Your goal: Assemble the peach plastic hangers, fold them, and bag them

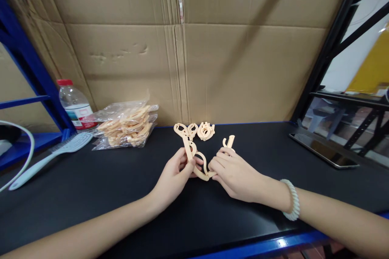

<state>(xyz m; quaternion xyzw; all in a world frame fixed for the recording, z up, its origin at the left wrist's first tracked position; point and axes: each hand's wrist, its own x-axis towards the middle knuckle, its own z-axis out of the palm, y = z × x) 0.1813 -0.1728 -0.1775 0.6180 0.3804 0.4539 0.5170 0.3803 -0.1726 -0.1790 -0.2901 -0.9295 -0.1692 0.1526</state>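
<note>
Between my two hands is a beige plastic folding hanger [200, 175] with curved, jointed arms, held above the black table [136, 214]. My left hand [174, 170] is closed around one arm, its thumb pressed on the straight bar. The right hand [234, 172], with a pale coiled band at the wrist, is closed over the other arm, whose tip sticks out above the fingers. My fingers hide part of the joints. Just beyond, more folded beige hangers [206, 131] lie near the cardboard wall.
Clear bags of beige hangers [126, 127] are stacked at back left, beside a red-capped bottle [75, 107]. A pale blue hairbrush [60, 151] and a white cable [30, 145] lie left. At right is a phone [323, 151]. Cardboard [243, 68] walls the back.
</note>
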